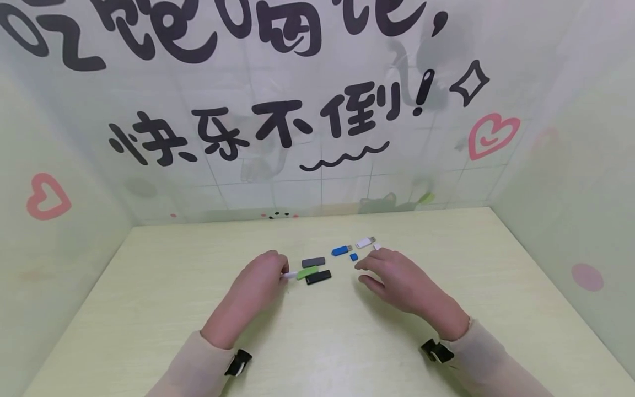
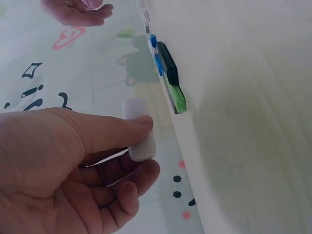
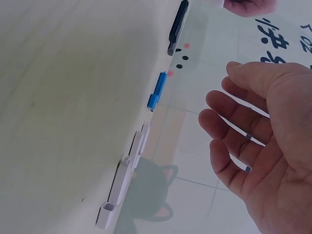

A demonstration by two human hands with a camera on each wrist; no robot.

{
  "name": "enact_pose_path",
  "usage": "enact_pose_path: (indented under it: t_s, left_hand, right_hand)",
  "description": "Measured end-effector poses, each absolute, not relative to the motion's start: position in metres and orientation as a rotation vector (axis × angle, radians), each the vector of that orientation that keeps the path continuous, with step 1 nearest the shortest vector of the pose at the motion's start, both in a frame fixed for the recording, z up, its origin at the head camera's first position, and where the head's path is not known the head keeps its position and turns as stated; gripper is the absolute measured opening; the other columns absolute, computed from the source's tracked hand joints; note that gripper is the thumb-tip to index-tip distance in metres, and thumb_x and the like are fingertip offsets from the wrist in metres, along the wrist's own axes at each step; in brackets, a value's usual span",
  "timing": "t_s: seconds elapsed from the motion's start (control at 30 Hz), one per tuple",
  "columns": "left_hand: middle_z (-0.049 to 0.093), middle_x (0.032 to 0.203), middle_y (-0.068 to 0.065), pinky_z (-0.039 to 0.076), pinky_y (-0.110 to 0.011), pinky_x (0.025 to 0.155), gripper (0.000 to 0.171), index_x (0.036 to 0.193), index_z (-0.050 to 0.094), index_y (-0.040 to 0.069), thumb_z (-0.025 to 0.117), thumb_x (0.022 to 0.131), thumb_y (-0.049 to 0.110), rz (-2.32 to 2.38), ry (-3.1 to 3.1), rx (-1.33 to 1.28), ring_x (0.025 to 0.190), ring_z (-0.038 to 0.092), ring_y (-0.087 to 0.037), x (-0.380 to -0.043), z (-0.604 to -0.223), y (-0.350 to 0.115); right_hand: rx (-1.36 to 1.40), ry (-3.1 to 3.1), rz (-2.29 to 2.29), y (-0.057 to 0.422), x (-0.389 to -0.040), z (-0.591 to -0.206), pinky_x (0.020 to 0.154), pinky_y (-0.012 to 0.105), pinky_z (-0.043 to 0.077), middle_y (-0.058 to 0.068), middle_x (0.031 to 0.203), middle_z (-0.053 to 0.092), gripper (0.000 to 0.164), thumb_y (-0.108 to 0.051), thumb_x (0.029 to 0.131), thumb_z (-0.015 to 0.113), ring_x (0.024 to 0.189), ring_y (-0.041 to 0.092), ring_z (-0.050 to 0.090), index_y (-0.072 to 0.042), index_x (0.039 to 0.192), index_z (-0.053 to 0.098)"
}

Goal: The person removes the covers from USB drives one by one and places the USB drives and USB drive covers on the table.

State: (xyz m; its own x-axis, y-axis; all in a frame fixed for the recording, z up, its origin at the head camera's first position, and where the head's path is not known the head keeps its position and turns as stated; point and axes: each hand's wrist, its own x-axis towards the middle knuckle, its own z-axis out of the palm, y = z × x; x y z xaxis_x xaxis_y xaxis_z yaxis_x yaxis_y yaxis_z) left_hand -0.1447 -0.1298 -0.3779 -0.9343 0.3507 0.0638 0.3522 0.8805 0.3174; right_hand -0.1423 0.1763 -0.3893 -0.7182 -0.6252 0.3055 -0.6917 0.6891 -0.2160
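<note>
- White stick: lay between the thumb and fingers of the left hand, off the tabletop. In the head view the white stick had its long axis running roughly left to right, the free end pointing right, toward the green stick; the left wrist view showed the two apart.
- Neighbouring axes: the grey stick and black stick lay near the green one, roughly parallel to it. The blue USB drive and white USB drive pointed their metal plugs right.
- Left grip: thumb and fingers pinched the white stick.
- Right grip: the right hand held nothing, its fingers loosely bent and spread; it hung near the blue cap and white cap.
- Edges and room: the back wall rose beyond the drives, with a strip of tabletop between; side walls stood well apart from both hands. Between the forearms the tabletop stretched toward the person.
</note>
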Motion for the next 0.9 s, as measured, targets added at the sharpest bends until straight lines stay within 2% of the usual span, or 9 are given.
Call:
enact_pose_path:
  t_s: [0.3, 0.6, 0.9]
  left_hand:
    - [0.058, 0.079, -0.001, 0.053, -0.029, 0.067, 0.013, 0.086, 0.071, 0.005, 0.083, 0.090, 0.000, -0.544, -2.961, -0.613, 0.071, 0.053, -0.015, -0.136, -0.371, -0.116]
    - [0.060, 0.081, 0.000, 0.056, -0.031, 0.070, 0.012, 0.087, 0.072, 0.005, 0.083, 0.090, 0.000, -0.600, -2.867, -0.673, 0.076, 0.055, -0.016, -0.128, -0.370, -0.105]
    - [0.059, 0.082, 0.002, 0.054, -0.031, 0.071, 0.013, 0.088, 0.072, 0.007, 0.084, 0.090, 0.003, -0.641, -2.836, -0.712, 0.077, 0.054, -0.016, -0.123, -0.371, -0.095]
  right_hand:
    - [1.084, -2.710, 0.463, 0.168, -0.141, -0.388, 0.094, 0.043, 0.059, 0.005, 0.109, 0.076, 0.023, -0.016, 0.096, 0.081, 0.101, 0.021, 0.071, -0.007, 0.117, 0.078]
    - [1.143, -2.631, 0.435, 0.157, -0.142, -0.389, 0.086, 0.040, 0.059, 0.004, 0.109, 0.076, 0.026, -0.018, 0.095, 0.082, 0.098, 0.021, 0.071, -0.006, 0.118, 0.076]
    - [1.201, -2.628, 0.446, 0.140, -0.143, -0.385, 0.088, 0.038, 0.059, 0.006, 0.110, 0.076, 0.029, -0.020, 0.096, 0.081, 0.099, 0.021, 0.070, -0.004, 0.120, 0.075]
